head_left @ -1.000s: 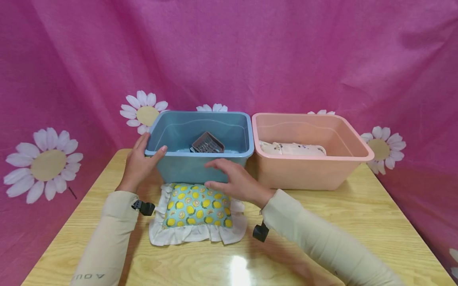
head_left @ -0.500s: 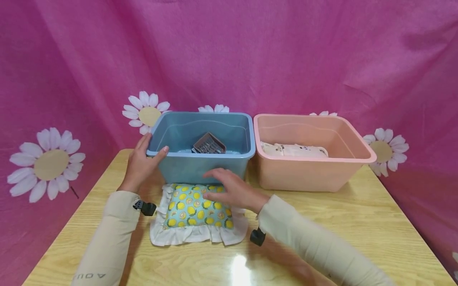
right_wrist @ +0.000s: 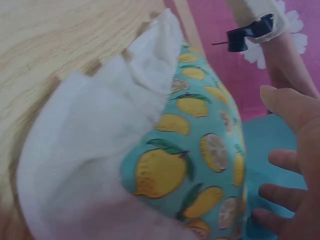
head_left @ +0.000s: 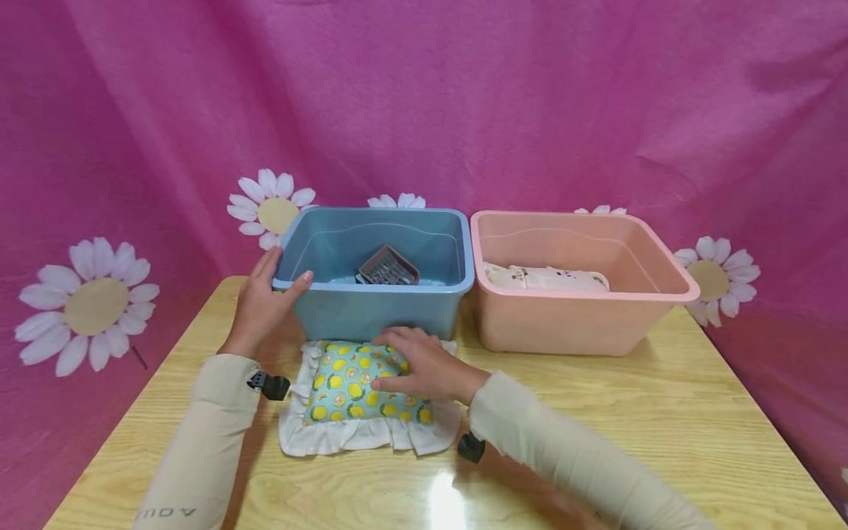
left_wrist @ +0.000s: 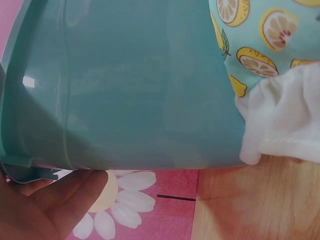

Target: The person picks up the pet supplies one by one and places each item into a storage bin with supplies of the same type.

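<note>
A small turquoise cushion [head_left: 358, 390] with a lemon print and white ruffled border lies on the table, against the blue bin's [head_left: 371, 309] front. My left hand [head_left: 258, 302] holds the bin's front left corner, thumb at the front rim and fingers along the outer left side. In the left wrist view, some fingers [left_wrist: 75, 195] pass behind the rim. My right hand [head_left: 430, 364] hovers over the cushion's back right part, fingers spread and loosely bent, holding nothing. The right wrist view shows those fingers [right_wrist: 282, 195] beside the cushion; contact cannot be made out.
Inside the blue bin is a brown tray-like item [head_left: 389, 266] with grey slats or pieces. To the right stands a pink bin [head_left: 556, 324] holding a white patterned cloth item [head_left: 550, 278]. Behind both hangs a magenta floral curtain [head_left: 424, 103].
My right hand has come down and towards me, from in front of the blue bin to over the cushion. My left hand keeps its place on the bin.
</note>
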`<state>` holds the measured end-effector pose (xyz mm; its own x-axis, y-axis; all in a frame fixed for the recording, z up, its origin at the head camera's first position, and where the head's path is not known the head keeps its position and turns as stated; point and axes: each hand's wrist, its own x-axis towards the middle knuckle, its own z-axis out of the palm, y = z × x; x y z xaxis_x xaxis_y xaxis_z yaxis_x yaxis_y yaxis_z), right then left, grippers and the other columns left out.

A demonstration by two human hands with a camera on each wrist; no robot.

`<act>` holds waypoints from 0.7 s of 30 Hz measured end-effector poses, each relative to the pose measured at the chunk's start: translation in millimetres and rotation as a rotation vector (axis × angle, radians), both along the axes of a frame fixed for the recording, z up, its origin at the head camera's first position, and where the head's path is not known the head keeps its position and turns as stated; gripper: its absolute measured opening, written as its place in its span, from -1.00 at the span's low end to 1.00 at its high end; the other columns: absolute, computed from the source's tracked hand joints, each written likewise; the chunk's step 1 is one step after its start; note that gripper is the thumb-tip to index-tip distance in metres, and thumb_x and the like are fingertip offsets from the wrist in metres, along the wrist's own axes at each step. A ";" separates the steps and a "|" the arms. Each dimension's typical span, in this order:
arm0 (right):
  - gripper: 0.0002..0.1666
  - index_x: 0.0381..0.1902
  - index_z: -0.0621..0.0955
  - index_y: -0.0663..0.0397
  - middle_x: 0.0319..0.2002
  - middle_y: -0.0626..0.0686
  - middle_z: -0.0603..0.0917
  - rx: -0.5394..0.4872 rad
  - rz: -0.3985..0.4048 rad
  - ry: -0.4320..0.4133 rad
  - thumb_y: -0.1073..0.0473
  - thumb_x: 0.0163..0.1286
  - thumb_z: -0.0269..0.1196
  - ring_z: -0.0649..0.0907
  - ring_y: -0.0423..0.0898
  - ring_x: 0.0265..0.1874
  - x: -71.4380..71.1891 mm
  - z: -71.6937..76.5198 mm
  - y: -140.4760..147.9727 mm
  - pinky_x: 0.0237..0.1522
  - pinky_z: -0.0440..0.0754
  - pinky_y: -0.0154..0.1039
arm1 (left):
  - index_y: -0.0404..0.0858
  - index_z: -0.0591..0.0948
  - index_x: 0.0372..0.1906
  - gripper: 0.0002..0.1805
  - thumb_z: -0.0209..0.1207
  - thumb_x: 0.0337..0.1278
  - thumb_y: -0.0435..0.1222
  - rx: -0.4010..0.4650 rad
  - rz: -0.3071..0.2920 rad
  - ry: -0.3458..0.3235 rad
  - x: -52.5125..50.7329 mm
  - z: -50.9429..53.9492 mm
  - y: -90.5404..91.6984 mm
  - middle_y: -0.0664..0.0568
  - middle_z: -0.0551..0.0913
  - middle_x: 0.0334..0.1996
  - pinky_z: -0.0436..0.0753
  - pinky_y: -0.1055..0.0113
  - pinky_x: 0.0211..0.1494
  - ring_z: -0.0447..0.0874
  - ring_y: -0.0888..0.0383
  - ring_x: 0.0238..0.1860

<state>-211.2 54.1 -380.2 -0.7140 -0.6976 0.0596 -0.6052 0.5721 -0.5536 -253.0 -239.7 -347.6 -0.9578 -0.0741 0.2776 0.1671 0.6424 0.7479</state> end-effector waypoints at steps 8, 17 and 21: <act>-0.12 0.39 0.34 -0.21 0.43 0.01 0.24 0.060 -0.009 0.005 -0.40 0.20 0.23 0.19 0.01 0.38 4.0 -11.3 -2.3 0.29 0.15 0.13 | -0.02 -0.01 0.55 0.02 0.13 0.08 0.29 0.004 0.011 -0.009 1.0 -1.8 1.2 0.01 -0.03 0.53 0.33 -0.34 0.20 0.07 -0.24 0.43; -0.01 0.42 0.29 -0.31 0.45 -0.01 0.20 0.151 -0.037 0.023 -0.56 0.11 0.16 0.17 0.02 0.40 4.1 -13.6 -11.0 0.32 0.05 0.21 | -0.01 0.00 0.55 0.00 0.13 0.11 0.27 0.011 -0.002 -0.002 2.2 -2.0 1.0 0.03 -0.03 0.53 0.34 -0.32 0.21 0.07 -0.22 0.44; -0.01 0.42 0.29 -0.33 0.44 0.00 0.22 0.160 -0.028 0.053 -0.55 0.10 0.17 0.20 0.03 0.39 3.0 -16.3 -13.1 0.30 0.08 0.23 | -0.01 0.00 0.55 0.00 0.13 0.11 0.27 0.012 -0.005 0.000 1.8 -1.8 1.3 0.04 -0.04 0.53 0.35 -0.32 0.21 0.06 -0.21 0.44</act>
